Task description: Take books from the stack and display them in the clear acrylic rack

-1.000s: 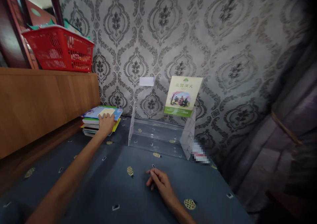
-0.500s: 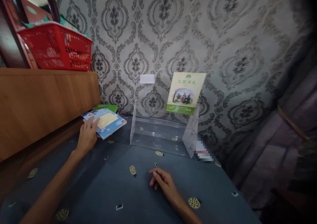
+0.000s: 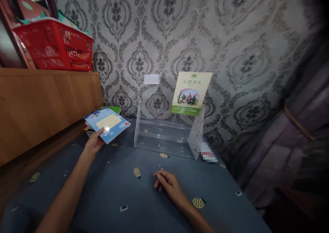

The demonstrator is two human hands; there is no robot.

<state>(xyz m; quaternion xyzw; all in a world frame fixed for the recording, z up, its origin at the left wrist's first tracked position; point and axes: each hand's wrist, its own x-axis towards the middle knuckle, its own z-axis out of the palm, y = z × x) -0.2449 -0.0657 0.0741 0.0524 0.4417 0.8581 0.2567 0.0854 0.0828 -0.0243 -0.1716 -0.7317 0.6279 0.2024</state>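
While the left forearm [image 3: 70,186] slants up and away from the lower left, nearly straight, the left hand [image 3: 94,144] meets the near left edge of a blue book [image 3: 108,124] with a pale yellow panel on its cover. The thumb [image 3: 99,132] lies on top of that edge and points toward the panel, with the other fingers mostly hidden beneath, so the hand grips the book by its border. The cover faces up, tilted toward the person, and the book sits over a stack of books [image 3: 89,131], its near corner reaching out past the stack. A green book [image 3: 116,109] shows just behind it. Whether the blue book's underside touches the stack cannot be told.

The right forearm [image 3: 192,210] comes in from the lower right and runs up to the left. The right hand [image 3: 168,183] is low over a dark blue patterned cloth [image 3: 102,191], back upward, its fingers loosely bent and slightly spread, the index finger reaching farthest left; contact with the cloth is unclear. Beyond it stands a clear tiered rack [image 3: 161,152], well apart from the hand, with a cream-and-green book [image 3: 189,94] propped upright at its upper right, front cover outward.
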